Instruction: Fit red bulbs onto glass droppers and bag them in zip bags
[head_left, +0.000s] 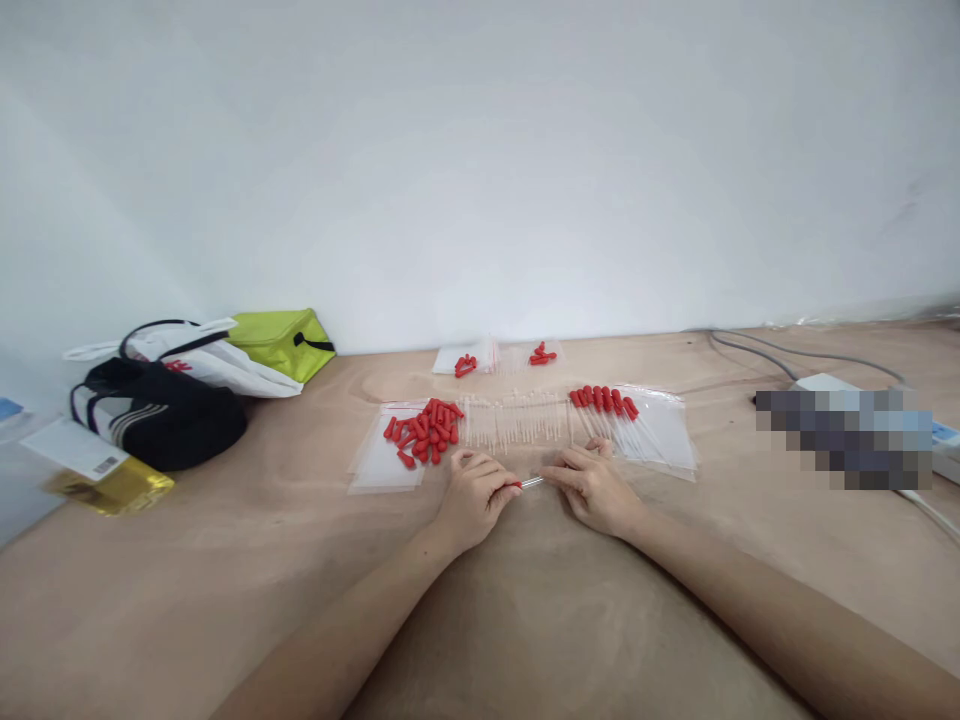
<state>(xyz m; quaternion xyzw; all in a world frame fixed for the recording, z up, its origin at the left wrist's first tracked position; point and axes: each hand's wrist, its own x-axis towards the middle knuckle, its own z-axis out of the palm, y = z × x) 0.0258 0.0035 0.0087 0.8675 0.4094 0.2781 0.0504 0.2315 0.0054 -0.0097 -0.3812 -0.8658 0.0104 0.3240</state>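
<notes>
Tube (532,482), slim, clear and straight, bridges the gap between two bare hands, at the near side of a brown, faintly streaked counter (480,620); the left hand (476,495) pinches the small red rubbery bulb (514,485) at one end, between thumb and fingers; the right hand (592,490) grips the other end, its fingertips covering it.

Loose pile of red rubbery bulbs (426,432) lies beyond the left hand, partly on flat clear plastic zip bags (382,470); next to it, a wide row of thin pale sticks or tubes (517,418) lies side by side, their material too faint to tell; beyond the right hand, a bundle of clear tubes capped with red bulbs (602,400) rests against a flat clear plastic bag (664,420); two small red clusters (465,366) sit farther back, near the pale plain wall (525,170).

At the left stand a lime-green bag (274,335), a crumpled white plastic bag (259,372), a black fabric item with pale stripes (195,425) and a yellow see-through container (142,492); at the right, grey cable (810,355) runs behind a pixelated object (840,440).
</notes>
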